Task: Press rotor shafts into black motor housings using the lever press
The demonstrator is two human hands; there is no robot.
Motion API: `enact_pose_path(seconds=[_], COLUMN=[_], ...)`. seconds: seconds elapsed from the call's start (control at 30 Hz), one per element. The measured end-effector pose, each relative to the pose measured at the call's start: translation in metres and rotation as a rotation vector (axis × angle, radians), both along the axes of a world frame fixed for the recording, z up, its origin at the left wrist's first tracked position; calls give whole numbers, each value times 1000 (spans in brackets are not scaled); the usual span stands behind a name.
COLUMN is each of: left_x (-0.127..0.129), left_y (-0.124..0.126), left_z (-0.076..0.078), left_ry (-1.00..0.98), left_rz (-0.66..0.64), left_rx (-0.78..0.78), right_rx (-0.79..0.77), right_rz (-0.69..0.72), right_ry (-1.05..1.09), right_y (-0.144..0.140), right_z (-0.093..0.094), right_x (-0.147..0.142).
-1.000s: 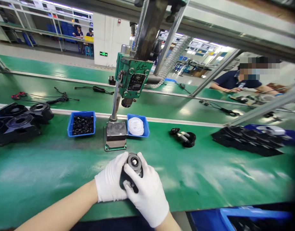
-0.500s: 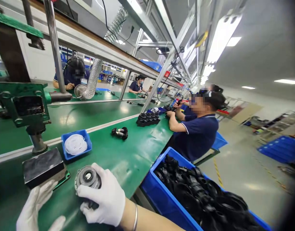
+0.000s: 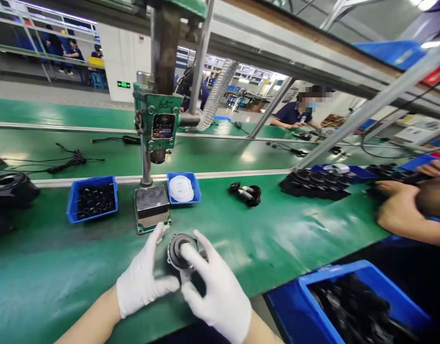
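Note:
A round dark-grey housing [image 3: 180, 250] with a stepped hub and a toothed or lugged rim is held just above the green bench in front of me. Around its right side and over its top wraps my white-gloved right hand [image 3: 220, 291], one finger lying on the hub. My left hand [image 3: 144, 277], also gloved, is at the housing's left with fingers stretched and thumb apart; it seems not to grip it. Beyond the hands stands a green bench press [image 3: 158, 119], its dark metal block [image 3: 152, 200] on a green base.
Behind the block's right is a blue tray of white rings [image 3: 196, 197]; to its left, a blue tray of small black parts [image 3: 72, 208]. A black part [image 3: 253, 195] lies on the bench [image 3: 220, 220]. A blue crate [image 3: 298, 306] holds black parts. A co-worker's arm [image 3: 406, 215] is at right.
My view has swung left, bringing the press to the middle. Both hands now show fully, closer together around the housing, which stays in my right hand.

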State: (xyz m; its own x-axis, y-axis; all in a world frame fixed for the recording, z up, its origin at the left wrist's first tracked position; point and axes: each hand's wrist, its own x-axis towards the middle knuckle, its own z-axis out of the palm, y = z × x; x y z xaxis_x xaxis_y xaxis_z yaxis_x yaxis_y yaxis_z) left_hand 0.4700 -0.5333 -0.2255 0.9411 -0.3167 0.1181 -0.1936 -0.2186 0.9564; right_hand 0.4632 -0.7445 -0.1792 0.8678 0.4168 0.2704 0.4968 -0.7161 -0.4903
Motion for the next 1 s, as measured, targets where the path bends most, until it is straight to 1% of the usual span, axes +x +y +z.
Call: enact_pose_path(seconds=[0.07, 0.1, 0.17, 0.23, 0.27, 0.33, 0.4, 0.43, 0.47, 0.5, 0.6, 0.63, 0.67, 0.73, 0.77, 0.8, 0.9, 0.93, 1.0], left_x=[0, 1, 3, 5, 6, 7, 8, 8, 8, 8, 8, 8, 9, 10, 10, 10, 3, 0, -10], left_y=[-11, -18, -31, -39, -40, -38, -34, -33, -32, -31, -32, -32, -31, -28, -27, -25, -25, -27, -32], left_z=[0, 1, 4, 8, 10, 14, 17, 17, 17, 17, 18, 19, 19, 19, 17, 16, 8, 6, 2], left_ry=[74, 104, 142, 137, 122, 107, 125, 136, 145, 147, 135, 135, 141, 155, 155, 145, 68, 45, 33], left_rz=[-6, 11, 34, 42, 48, 84, 117, 124, 123, 115, 100, 92, 86, 67, 60, 60, 95, 118, 197], left_rx=[4, -5, -55, -123, -139, -123, -72, -53, -45, -48, -78, -78, -70, -42, -30, -20, -21, -42, -135], right_rx=[159, 252, 418, 492, 532, 658, 844, 913, 933, 911, 734, 720, 745, 861, 904, 906, 828, 822, 862], right_rz=[-78, -89, -26, 53, 47, -52, -178, -227, -248, -228, -37, -17, -41, -172, -212, -198, -39, 6, 38], right_ry=[48, 85, 202, 291, 287, 213, 147, 139, 155, 192, 316, 312, 288, 198, 177, 200, 383, 430, 435], right_y=[-2, -2, 1, 2, 1, -6, -13, -15, -14, -11, 0, 1, 1, -4, -6, -7, 2, 8, 23], right_z=[2, 2, -2, -8, -11, -14, -14, -14, -13, -12, -11, -13, -15, -21, -25, -30, -42, -43, -39], right_x=[5, 10, 19, 27, 30, 33, 35, 37, 39, 41, 47, 49, 50, 52, 52, 50, 39, 33, 21])
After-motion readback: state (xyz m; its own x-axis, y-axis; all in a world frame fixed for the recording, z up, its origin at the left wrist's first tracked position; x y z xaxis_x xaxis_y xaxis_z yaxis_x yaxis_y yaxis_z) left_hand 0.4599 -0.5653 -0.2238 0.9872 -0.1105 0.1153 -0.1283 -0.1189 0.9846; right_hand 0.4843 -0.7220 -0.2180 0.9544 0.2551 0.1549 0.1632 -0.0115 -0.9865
